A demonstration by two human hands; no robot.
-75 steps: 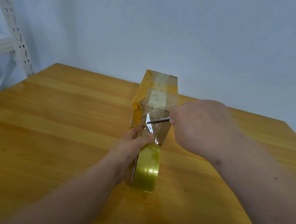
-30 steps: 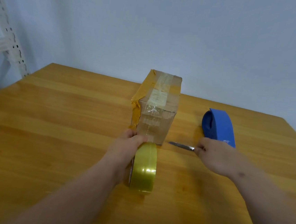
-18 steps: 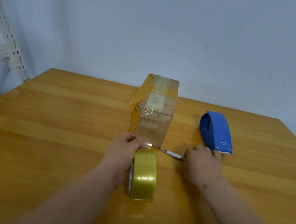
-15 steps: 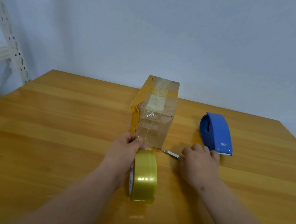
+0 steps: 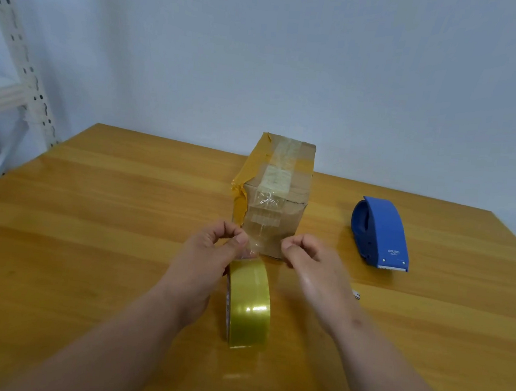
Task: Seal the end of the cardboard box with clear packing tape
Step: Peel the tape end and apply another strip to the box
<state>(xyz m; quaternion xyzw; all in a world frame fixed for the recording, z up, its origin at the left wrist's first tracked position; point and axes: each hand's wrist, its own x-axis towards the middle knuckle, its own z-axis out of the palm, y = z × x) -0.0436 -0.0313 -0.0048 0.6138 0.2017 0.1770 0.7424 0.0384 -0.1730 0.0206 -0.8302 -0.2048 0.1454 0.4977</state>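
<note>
Left hand (image 5: 214, 248) pinching clear tape strip (image 5: 253, 245) at near end of brown cardboard box (image 5: 277, 197), above yellowish tape roll (image 5: 248, 301); right hand (image 5: 310, 257) curling empty. Next, I think: pressing strip flat.

There is just one view, from a camera on the person's head. It looks forward and down across the wooden worktop (image 5: 90, 226) toward a pale wall (image 5: 326, 60). Both arms reach in from the bottom edge, so the camera sits close above them. The wide lens bends the white shelf post (image 5: 21, 56) at the left edge.
</note>
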